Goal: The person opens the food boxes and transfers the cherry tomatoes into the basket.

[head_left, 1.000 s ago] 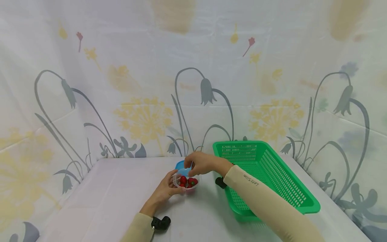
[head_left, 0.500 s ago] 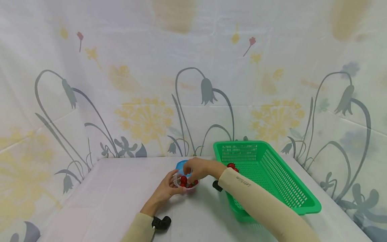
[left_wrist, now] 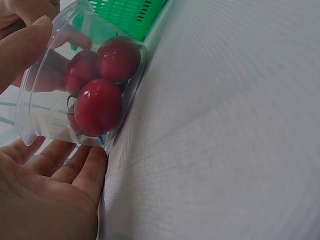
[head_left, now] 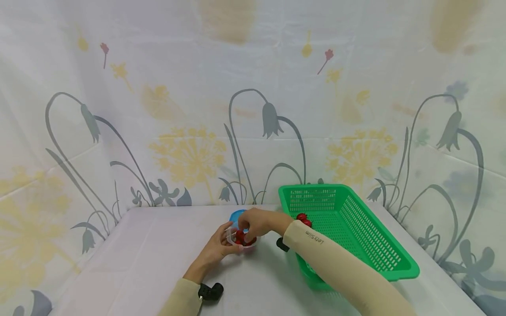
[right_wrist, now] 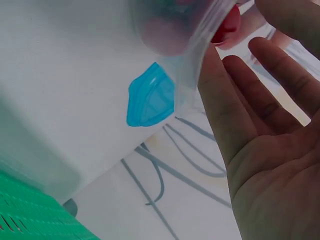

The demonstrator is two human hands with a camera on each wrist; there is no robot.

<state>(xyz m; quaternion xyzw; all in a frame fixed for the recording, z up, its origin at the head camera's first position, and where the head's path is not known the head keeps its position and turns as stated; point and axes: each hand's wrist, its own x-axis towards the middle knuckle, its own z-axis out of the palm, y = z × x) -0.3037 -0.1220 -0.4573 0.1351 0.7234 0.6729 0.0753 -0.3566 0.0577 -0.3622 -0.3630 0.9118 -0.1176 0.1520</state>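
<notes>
My left hand (head_left: 217,246) holds a small clear plastic container (left_wrist: 50,122), thumb at the rim and fingers spread under its side. Several red tomatoes (left_wrist: 98,107), one with a green stem, lie in it. From above, my right hand (head_left: 258,221) reaches into the container's mouth with bent fingers. In the right wrist view, its index finger (right_wrist: 220,100) runs up to a tomato (right_wrist: 227,26) at the rim. I cannot tell whether it pinches that tomato. Just behind the container lies a blue translucent lid (right_wrist: 150,97), partly hidden by the right hand in the head view.
A large green slotted basket (head_left: 367,226) stands to the right, under the right forearm. Two tomatoes (head_left: 303,219) lie at its left side. A white tabletop (head_left: 158,237) meets a flower-printed cloth backdrop (head_left: 189,109) at the back.
My right hand has come down and left, its fingers now in the container among the tomatoes. The forearm's shift uncovers tomatoes in the basket. My left hand stays put.
</notes>
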